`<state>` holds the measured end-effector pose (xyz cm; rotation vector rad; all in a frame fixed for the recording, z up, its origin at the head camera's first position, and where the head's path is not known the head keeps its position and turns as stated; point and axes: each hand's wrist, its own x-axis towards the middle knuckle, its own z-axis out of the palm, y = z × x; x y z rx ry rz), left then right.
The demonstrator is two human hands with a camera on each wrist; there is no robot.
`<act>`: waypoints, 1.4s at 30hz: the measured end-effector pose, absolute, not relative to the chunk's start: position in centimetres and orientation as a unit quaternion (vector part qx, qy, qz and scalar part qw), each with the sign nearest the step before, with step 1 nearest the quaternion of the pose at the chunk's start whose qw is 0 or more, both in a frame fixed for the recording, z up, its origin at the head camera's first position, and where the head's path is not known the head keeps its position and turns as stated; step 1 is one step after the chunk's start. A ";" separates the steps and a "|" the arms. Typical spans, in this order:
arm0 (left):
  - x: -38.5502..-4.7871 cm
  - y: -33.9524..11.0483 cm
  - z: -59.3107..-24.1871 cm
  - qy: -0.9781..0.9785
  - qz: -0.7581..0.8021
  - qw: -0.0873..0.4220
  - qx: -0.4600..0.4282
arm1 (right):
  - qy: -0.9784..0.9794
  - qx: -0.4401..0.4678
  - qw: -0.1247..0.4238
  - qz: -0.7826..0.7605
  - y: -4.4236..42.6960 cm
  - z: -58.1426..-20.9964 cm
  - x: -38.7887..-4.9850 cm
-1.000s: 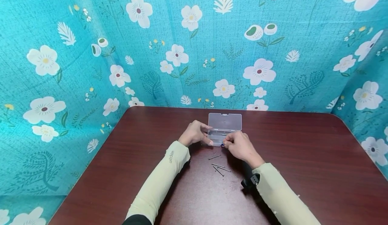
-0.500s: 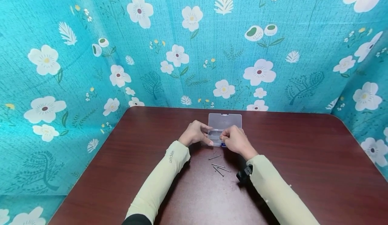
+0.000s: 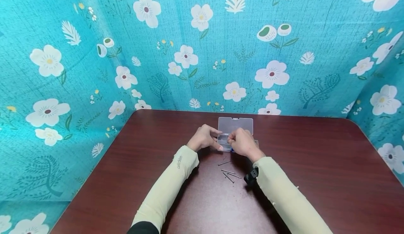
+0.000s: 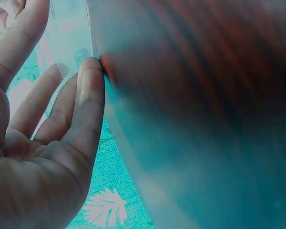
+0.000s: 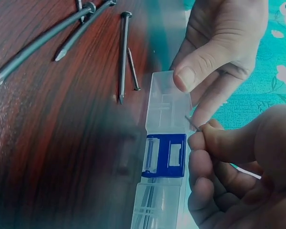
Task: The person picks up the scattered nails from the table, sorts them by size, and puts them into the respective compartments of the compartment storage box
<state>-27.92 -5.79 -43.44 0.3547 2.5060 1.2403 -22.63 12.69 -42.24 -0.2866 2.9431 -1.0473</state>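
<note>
The clear plastic box (image 5: 166, 105) sits toward the far side of the table (image 3: 151, 178), its lid (image 3: 235, 124) tipped back on the far side and its blue latch (image 5: 164, 155) on the near wall. The left hand (image 3: 205, 137) grips the box's left end, thumb at the near corner and fingers at the far side. The right hand (image 3: 243, 143) pinches a slim nail (image 5: 192, 123) between thumb and forefinger just above the open box, tip jutting out to the left. Which compartment lies beneath is hard to tell, as the hand covers much of the inside.

So little of the nail shows past the fingertips that a small slip of the pinch could turn it crosswise or drop it into the wrong compartment. Should the left hand loosen, a knock from the right could skid or tip so light a box and mix the nails (image 5: 145, 210) seen through its near wall. The loose nails (image 3: 231, 175) lie nearer the person, well clear of both hands; a dragging sleeve might scatter them.
</note>
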 end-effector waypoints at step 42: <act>-28.0 -5.9 -43.7 0.876 0.439 0.153 0.129 | 0.918 -0.107 0.016 -0.381 14.4 -42.2 -19.9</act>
